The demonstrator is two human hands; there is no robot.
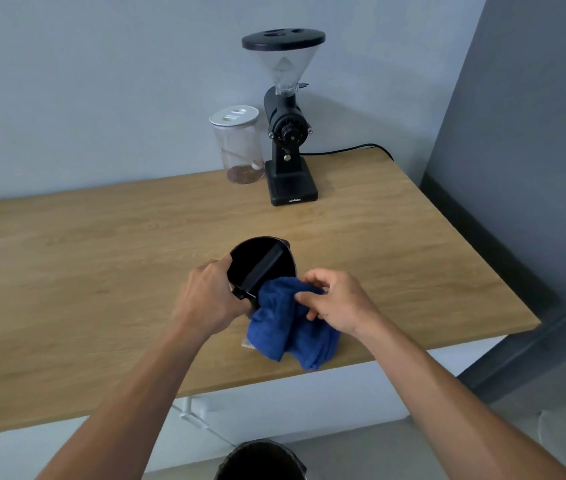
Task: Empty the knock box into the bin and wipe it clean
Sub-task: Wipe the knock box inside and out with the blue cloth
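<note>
knock box [261,263] on tabletop [101,271], tipped toward me, in my left grip [210,299] | cloth [292,323] just right, under my right grip [337,301] | grinder [286,133] behind | jar [238,147] left of grinder | bin [261,460] below tabletop edge

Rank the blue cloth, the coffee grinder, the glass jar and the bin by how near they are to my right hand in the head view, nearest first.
1. Blue cloth: pinched in the right hand.
2. Bin: on the floor below the counter edge, towards the person.
3. Coffee grinder: at the back of the counter. The glass jar beside it, on its left, is too close to call against it.
</note>
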